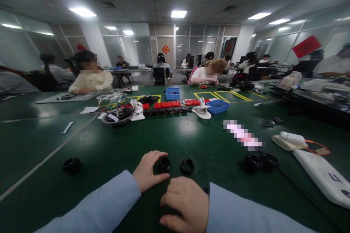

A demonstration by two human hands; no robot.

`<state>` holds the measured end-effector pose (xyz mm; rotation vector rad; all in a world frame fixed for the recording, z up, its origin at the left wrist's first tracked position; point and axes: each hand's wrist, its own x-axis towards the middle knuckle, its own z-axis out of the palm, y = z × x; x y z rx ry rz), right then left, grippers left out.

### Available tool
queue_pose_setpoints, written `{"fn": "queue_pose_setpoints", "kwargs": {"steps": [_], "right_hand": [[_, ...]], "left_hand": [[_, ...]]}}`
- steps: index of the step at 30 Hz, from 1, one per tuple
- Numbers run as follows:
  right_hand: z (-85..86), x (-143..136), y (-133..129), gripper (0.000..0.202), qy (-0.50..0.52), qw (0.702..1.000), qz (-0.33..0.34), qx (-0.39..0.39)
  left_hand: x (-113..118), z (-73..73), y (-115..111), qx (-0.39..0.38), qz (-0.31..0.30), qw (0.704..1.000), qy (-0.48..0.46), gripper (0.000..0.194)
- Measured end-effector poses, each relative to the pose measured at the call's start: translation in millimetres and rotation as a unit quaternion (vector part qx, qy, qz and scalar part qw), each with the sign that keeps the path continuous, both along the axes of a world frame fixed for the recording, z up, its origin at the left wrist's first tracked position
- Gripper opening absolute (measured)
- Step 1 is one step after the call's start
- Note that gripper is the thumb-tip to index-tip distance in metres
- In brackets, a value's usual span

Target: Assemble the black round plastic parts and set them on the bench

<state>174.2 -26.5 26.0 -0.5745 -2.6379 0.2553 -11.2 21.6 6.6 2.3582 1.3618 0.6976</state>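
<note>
My left hand curves around a black round plastic part with a hollow centre, thumb on the near side and fingers on the far side. Just right of it, a black plastic ring rests on the green table, apart from both hands. My right hand is closed low in front of the ring, with its fingers curled toward the thumb. A dark patch shows between them, but what it is stays hidden. Farther left sits another black plastic part.
Black round parts, a cable and a white power bank are at right. Across the middle stand red power strips, blue bins, white clamps and a cable-filled bowl. A wrench lies left. People sit beyond.
</note>
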Motion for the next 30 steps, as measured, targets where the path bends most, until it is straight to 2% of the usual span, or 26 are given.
{"fn": "queue_pose_setpoints", "kwargs": {"steps": [2, 4, 10, 13, 16, 21, 26, 30], "right_hand": [[-6.5, -5, -6, 0.024, -0.023, 0.999, 0.030, 0.001], [-8.9, -6, -8, 0.024, -0.028, 0.999, 0.025, 0.000], [4.7, -1, -4, 0.014, 0.048, 0.991, -0.114, -0.046], [10.0, 0, -2, 0.025, 0.065, 0.980, -0.181, -0.058], [9.8, -1, 0, 0.039, 0.065, 0.972, -0.221, -0.053], [5.4, -3, 2, 0.034, 0.025, 0.971, -0.236, -0.040], [4.9, -5, 3, 0.050, 0.015, 0.967, -0.253, -0.036], [6.9, -5, 4, 0.040, -0.004, 0.969, -0.241, -0.053]], "left_hand": [[-1, 0.8, 0, -0.009, -0.009, 1.000, 0.008, 0.042], [-2, 1.0, 1, -0.016, -0.017, 1.000, 0.012, 0.037], [-1, -2.7, 4, -0.013, -0.031, 0.999, -0.025, 0.036], [1, -2.5, 3, -0.022, -0.053, 0.998, -0.039, 0.036], [3, -0.9, 1, -0.027, -0.069, 0.997, -0.035, 0.038], [2, -0.8, 0, -0.023, -0.100, 0.995, -0.020, 0.042], [4, -1.6, -1, -0.016, -0.137, 0.990, 0.009, 0.048], [3, -2.1, -3, 0.000, -0.148, 0.987, 0.063, 0.066]]}}
